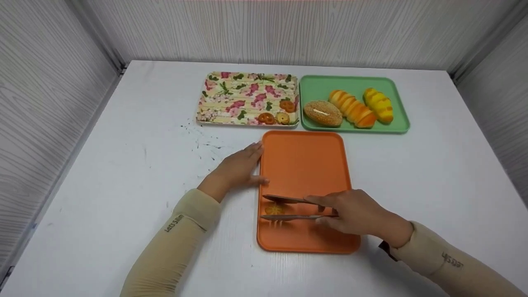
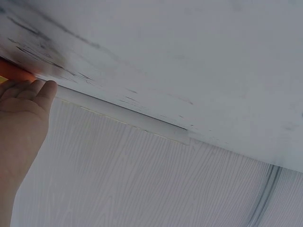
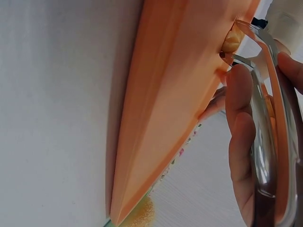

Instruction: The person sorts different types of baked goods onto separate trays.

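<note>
An orange tray (image 1: 305,165) lies at the middle of the white table. My left hand (image 1: 247,165) rests against its left rim with straight fingers, thumb on the edge. My right hand (image 1: 330,211) grips metal tongs (image 1: 288,217) low over the tray's near part. A small round pastry (image 1: 275,209) sits between the tong tips on the tray. In the right wrist view my fingers (image 3: 241,142) curl round the tongs (image 3: 265,142), with the pastry (image 3: 232,41) at the tips against the orange tray (image 3: 175,104). The left wrist view catches my left hand (image 2: 21,113) beside a sliver of the orange tray (image 2: 12,71).
Behind the orange tray stand a floral tray (image 1: 247,97) with three small pastries (image 1: 274,117) in its near right corner, and a green tray (image 1: 321,86) holding a sesame bun (image 1: 323,113) and two striped loaves (image 1: 352,108). Grey walls enclose the table on three sides.
</note>
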`<state>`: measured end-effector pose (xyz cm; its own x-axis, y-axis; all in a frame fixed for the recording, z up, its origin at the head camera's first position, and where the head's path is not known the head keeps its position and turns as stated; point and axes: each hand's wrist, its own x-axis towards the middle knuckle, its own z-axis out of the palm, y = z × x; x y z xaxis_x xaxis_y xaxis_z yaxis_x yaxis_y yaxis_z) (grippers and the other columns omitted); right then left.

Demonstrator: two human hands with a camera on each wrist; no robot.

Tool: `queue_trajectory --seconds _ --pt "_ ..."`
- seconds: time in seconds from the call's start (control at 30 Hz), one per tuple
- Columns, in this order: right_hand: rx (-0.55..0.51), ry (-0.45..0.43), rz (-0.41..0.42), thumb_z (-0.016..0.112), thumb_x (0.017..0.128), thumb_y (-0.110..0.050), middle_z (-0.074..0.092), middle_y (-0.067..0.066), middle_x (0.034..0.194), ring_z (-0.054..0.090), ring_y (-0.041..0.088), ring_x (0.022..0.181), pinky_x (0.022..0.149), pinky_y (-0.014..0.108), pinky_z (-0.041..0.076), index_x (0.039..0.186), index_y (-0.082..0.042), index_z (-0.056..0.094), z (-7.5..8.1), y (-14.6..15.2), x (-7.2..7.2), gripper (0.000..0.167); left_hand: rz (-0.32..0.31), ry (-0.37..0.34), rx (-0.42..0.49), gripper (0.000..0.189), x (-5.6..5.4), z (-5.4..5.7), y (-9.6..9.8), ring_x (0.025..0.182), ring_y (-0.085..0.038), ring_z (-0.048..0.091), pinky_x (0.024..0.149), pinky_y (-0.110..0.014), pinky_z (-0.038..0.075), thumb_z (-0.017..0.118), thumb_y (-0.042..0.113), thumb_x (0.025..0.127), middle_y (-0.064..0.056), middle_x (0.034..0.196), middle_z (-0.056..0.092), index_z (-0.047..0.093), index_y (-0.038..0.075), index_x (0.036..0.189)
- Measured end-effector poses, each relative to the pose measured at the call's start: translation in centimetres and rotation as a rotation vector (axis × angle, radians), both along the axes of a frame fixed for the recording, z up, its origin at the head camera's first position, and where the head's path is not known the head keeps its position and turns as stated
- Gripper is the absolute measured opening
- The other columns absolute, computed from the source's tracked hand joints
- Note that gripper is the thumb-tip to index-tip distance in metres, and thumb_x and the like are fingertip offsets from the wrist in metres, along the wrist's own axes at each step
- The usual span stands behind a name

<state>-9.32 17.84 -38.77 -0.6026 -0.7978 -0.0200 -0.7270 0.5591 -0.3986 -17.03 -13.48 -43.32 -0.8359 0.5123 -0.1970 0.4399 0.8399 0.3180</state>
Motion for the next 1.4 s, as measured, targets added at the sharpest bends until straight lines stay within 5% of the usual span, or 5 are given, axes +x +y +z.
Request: queue_trajectory --seconds 0.4,0.67,0.93,1.4 --pt "-0.012 -0.013 -0.025 0.067 0.090 -0.033 0.065 -0.014 0.085 0.044 -0.001 0.052 0.047 0.022 0.039 0.135 -0.017 0.057 0.1 0.5 -0.6 0.048 -0.005 0.007 -0.010 0.098 0.1 0.2 0.1 0.143 -0.023 0.011 0.114 -0.037 0.018 0.056 0.061 0.085 -0.008 0.158 0.006 0.014 0.003 0.152" --pt "0.050 -0.024 -0.039 0.068 0.088 -0.032 0.066 -0.011 0.088 0.044 -0.001 0.052 0.047 0.022 0.039 0.135 -0.018 0.057 0.6 0.6 -0.8 0.050 -0.010 0.011 -0.017 0.099 -0.1 0.0 0.2 0.143 -0.023 0.011 0.114 -0.037 0.018 0.056 0.062 0.085 -0.008 0.158 0.006 0.014 0.003 0.152" --pt "0.044 0.078 0.023 0.070 0.087 -0.031 0.067 -0.006 0.081 0.037 0.000 0.046 0.043 0.021 0.034 0.132 -0.016 0.060 1.4 0.5 -1.0 0.048 0.006 0.003 -0.004 0.098 0.0 -0.1 0.1 0.143 -0.023 0.010 0.114 -0.037 0.017 0.056 0.061 0.086 -0.008 0.159 0.006 0.013 0.005 0.153" --pt "0.054 0.017 0.004 0.067 0.089 -0.032 0.067 -0.010 0.085 0.044 0.000 0.052 0.050 0.022 0.039 0.132 -0.017 0.060 1.2 0.7 -1.4 0.046 -0.004 0.018 -0.006 0.098 0.1 0.1 0.1 0.143 -0.023 0.012 0.113 -0.037 0.018 0.057 0.061 0.085 -0.009 0.158 0.008 0.015 0.002 0.152"
